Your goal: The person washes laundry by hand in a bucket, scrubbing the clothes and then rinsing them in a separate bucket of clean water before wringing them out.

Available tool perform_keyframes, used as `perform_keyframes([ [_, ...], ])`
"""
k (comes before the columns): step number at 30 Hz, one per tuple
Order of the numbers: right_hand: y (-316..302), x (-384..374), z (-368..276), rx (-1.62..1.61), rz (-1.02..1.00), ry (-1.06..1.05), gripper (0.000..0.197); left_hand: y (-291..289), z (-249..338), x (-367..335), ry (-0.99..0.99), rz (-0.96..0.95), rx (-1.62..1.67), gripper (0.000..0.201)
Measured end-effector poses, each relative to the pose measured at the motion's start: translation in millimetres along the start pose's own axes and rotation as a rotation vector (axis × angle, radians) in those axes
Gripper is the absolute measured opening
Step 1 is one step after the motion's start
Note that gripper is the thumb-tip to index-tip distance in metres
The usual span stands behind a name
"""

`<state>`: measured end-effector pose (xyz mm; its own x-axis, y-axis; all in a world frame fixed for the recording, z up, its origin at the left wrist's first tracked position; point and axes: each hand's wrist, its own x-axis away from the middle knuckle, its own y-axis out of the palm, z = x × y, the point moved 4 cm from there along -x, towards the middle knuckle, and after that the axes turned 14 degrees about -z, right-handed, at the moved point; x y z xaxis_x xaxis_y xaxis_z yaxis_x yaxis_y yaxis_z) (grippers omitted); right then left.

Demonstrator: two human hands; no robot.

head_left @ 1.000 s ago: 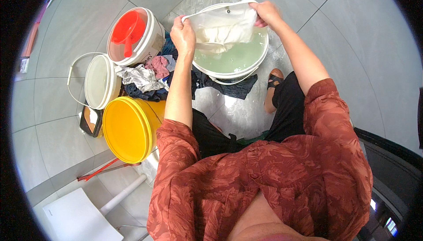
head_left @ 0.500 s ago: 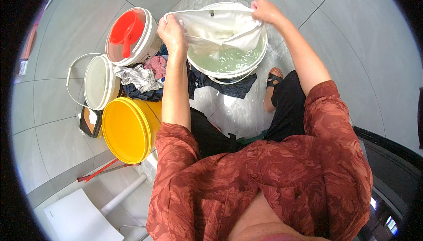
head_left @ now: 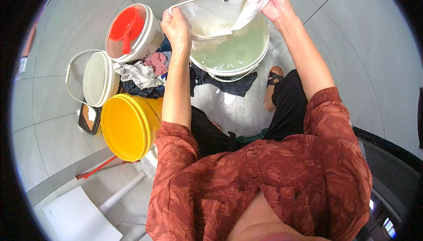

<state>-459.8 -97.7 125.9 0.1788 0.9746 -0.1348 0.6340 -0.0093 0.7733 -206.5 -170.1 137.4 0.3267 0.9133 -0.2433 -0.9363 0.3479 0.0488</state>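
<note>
A wet white garment with a small dark button or snap on its edge is stretched between my hands. My left hand is closed on one end of that edge. Higher up and to the right, my right hand grips the other end. The cloth sags over a white bucket of cloudy greenish water. Its lower folds hang over the far part of the bucket; whether they touch the water I cannot tell.
Left of the bucket lies a heap of clothes. Beyond it stands a white bucket holding a red dipper. A smaller white bucket and a yellow bucket stand farther left. Dark cloth lies below the white bucket.
Both hands have risen away from me, the right one more, so the garment's edge now slants up to the right. More of the water surface shows beneath it.
</note>
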Motion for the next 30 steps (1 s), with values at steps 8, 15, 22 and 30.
perform_keyframes([
  [8,-40,-14,47,1.352,0.305,0.298,0.032,-15,-75,-4,-0.337,0.021,-0.696,0.043],
  [15,-40,6,142,1.860,0.058,0.738,0.037,12,-146,22,-0.397,-0.353,-0.948,0.045],
  [22,-65,2,181,1.918,-0.148,0.691,0.039,20,-175,31,-0.655,-0.517,-1.124,0.044],
  [30,-135,-24,228,1.793,-0.144,0.574,0.042,29,-191,31,-0.639,-0.554,-1.195,0.039],
])
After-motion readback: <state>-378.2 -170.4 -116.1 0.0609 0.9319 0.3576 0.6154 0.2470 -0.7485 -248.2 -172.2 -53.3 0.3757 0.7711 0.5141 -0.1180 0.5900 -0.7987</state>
